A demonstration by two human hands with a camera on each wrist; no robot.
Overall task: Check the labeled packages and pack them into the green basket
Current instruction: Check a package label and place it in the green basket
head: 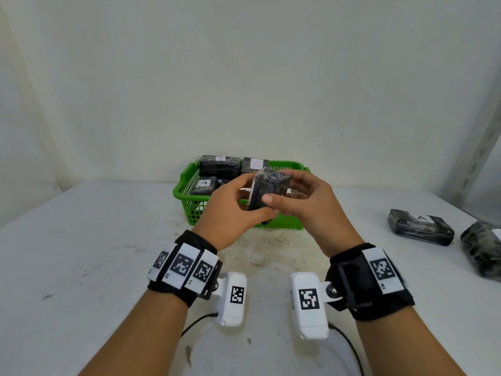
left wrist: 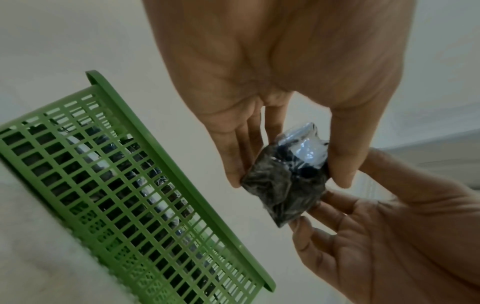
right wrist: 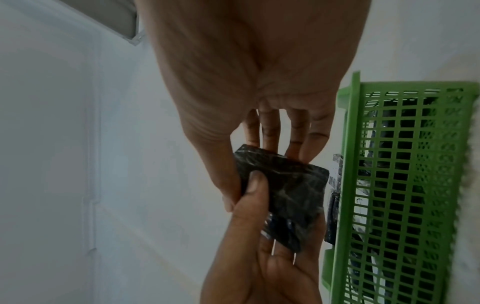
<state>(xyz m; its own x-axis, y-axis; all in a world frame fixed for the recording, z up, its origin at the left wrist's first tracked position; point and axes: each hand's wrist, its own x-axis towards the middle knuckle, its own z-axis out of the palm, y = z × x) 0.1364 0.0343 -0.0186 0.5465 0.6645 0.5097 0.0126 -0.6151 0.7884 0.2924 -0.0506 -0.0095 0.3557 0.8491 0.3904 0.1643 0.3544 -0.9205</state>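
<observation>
Green basket (head: 187,185) with labeled packages (head: 220,166)

The green basket (head: 181,185) is a bright grass green with an open grid of small square holes, and the packages inside it (head: 220,166) are black with grey crinkle streaks, each carrying a white label with a letter A (dark on two, pink-red on one (head: 256,164)). The held package (head: 267,189) shows the same black, grey-marbled wrap with a glossy clear patch, and the two packages on the right (head: 420,226) match it, one with a white label. The table (head: 81,253) is off-white with brownish stains and dark flecks, the wall (head: 244,77) cream, and the wristbands (head: 187,270) black with white tags printed in black-and-white square codes.
</observation>
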